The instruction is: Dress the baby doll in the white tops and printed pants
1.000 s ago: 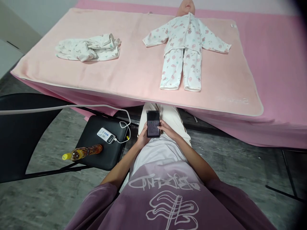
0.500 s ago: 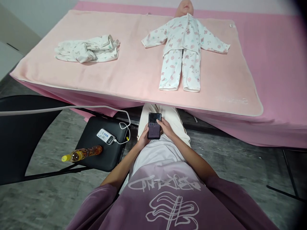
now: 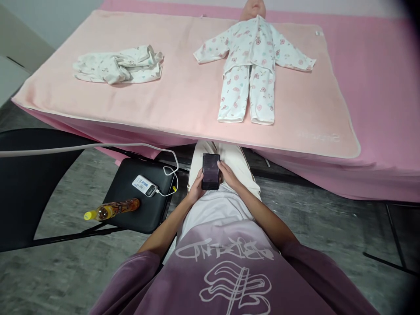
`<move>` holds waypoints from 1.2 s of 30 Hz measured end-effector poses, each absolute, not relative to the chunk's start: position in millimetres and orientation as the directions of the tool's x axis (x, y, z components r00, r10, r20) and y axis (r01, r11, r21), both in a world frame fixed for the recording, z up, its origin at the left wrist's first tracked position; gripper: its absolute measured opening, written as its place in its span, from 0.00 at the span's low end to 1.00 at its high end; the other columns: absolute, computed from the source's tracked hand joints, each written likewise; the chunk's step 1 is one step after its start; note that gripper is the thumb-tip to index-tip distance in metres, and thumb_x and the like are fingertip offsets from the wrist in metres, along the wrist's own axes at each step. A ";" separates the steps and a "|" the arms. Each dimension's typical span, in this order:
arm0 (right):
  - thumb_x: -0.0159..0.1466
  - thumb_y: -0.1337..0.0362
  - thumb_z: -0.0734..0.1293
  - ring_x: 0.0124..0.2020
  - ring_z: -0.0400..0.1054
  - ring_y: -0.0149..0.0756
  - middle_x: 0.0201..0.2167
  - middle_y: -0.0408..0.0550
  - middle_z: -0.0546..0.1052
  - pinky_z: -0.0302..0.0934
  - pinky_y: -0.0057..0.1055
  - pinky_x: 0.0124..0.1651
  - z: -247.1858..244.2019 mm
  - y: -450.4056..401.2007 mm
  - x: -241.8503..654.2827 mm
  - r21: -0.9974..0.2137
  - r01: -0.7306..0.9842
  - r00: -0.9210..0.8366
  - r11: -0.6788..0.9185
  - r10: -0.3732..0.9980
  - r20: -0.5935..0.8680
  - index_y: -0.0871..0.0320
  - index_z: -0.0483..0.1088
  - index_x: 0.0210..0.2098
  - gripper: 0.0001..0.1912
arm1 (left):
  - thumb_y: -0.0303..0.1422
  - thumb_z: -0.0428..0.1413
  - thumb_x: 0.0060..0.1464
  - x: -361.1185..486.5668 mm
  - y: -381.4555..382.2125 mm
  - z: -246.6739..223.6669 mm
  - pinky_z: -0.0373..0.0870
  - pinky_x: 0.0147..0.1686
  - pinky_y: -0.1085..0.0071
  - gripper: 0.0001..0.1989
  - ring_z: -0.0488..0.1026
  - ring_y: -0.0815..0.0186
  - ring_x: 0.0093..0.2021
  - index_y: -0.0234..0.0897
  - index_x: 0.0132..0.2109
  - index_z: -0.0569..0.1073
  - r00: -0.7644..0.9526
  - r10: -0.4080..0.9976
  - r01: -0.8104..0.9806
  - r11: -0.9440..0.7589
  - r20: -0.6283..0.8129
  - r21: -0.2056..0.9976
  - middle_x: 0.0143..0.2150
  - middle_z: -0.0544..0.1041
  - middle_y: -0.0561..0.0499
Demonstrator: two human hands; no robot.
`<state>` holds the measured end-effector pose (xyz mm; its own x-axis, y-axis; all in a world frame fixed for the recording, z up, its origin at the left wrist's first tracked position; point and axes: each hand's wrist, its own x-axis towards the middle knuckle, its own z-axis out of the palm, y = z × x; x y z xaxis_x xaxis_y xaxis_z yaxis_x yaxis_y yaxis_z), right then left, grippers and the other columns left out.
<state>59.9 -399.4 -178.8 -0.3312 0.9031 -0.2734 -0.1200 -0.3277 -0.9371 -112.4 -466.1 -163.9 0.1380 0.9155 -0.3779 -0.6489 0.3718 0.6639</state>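
Observation:
A dark smartphone (image 3: pixel 211 173) rests upright between my two hands above my lap, its screen facing me. My left hand (image 3: pixel 197 187) is closed round its left side. On the right edge sits the thumb of my right hand (image 3: pixel 228 174), whose other fingers go behind the phone. Past the table edge, a baby doll (image 3: pixel 255 8) lies on its back in a white patterned top (image 3: pixel 252 43) and matching trousers (image 3: pixel 246 94). Farther left lies a crumpled bundle of white patterned baby clothes (image 3: pixel 118 65).
A pale pink mat (image 3: pixel 177 96) covers much of the table, over a darker pink cloth (image 3: pixel 370 87). Left of me, a black folding chair (image 3: pixel 131 218) carries a yellow-capped drink bottle (image 3: pixel 113 210) and a white power bank (image 3: pixel 144 186) with a white cable (image 3: pixel 138 145).
My right thumb has moved from over the phone's screen to its right edge. The screen now looks darker and more uniform. The view has shifted very slightly.

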 end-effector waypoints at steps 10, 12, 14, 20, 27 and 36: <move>0.60 0.55 0.79 0.58 0.75 0.46 0.54 0.47 0.82 0.67 0.44 0.69 -187.0 -401.5 64.1 -0.928 -0.151 -0.523 -0.341 0.824 -0.218 0.52 0.74 0.57 0.28 | 0.43 0.67 0.63 -112.2 -463.9 -161.6 0.67 0.74 0.50 0.33 0.69 0.47 0.75 0.45 0.72 0.72 0.092 0.921 -0.673 0.338 -0.379 0.658 0.70 0.77 0.45; 0.60 0.57 0.79 0.59 0.75 0.46 0.55 0.47 0.81 0.68 0.45 0.68 -190.4 -401.7 65.9 -0.932 -0.129 -0.544 -0.338 0.810 -0.219 0.52 0.74 0.57 0.27 | 0.43 0.67 0.63 -111.6 -464.0 -161.0 0.67 0.74 0.49 0.34 0.70 0.47 0.74 0.46 0.73 0.71 0.091 0.918 -0.677 0.341 -0.386 0.652 0.69 0.78 0.45; 0.60 0.59 0.78 0.59 0.75 0.46 0.56 0.47 0.81 0.68 0.45 0.68 -193.1 -401.7 67.8 -0.934 -0.115 -0.563 -0.338 0.797 -0.219 0.52 0.73 0.58 0.27 | 0.44 0.67 0.63 -111.1 -464.2 -160.3 0.67 0.73 0.49 0.35 0.70 0.46 0.74 0.47 0.73 0.70 0.090 0.918 -0.681 0.339 -0.385 0.649 0.70 0.78 0.46; 0.61 0.59 0.80 0.58 0.76 0.45 0.56 0.48 0.80 0.69 0.43 0.66 -196.8 -401.7 68.7 -0.942 -0.108 -0.583 -0.319 0.788 -0.200 0.52 0.70 0.60 0.31 | 0.44 0.67 0.63 -110.9 -464.7 -158.8 0.67 0.74 0.49 0.33 0.69 0.45 0.75 0.45 0.72 0.71 0.101 0.923 -0.671 0.338 -0.371 0.659 0.71 0.77 0.45; 0.73 0.42 0.70 0.54 0.74 0.43 0.48 0.47 0.80 0.68 0.41 0.64 -186.0 -402.3 64.1 -0.966 -0.047 -0.464 -0.254 0.862 -0.204 0.53 0.75 0.55 0.24 | 0.43 0.67 0.63 -110.8 -465.0 -159.9 0.66 0.75 0.50 0.34 0.69 0.47 0.76 0.45 0.73 0.71 0.093 0.919 -0.673 0.342 -0.384 0.656 0.71 0.76 0.45; 0.69 0.43 0.74 0.55 0.75 0.42 0.51 0.46 0.81 0.68 0.36 0.62 -187.1 -405.5 63.4 -0.941 -0.130 -0.495 -0.313 0.843 -0.212 0.53 0.76 0.56 0.25 | 0.44 0.67 0.64 -112.3 -466.0 -164.2 0.66 0.74 0.49 0.35 0.69 0.47 0.75 0.45 0.74 0.70 0.105 0.920 -0.667 0.347 -0.378 0.659 0.70 0.77 0.44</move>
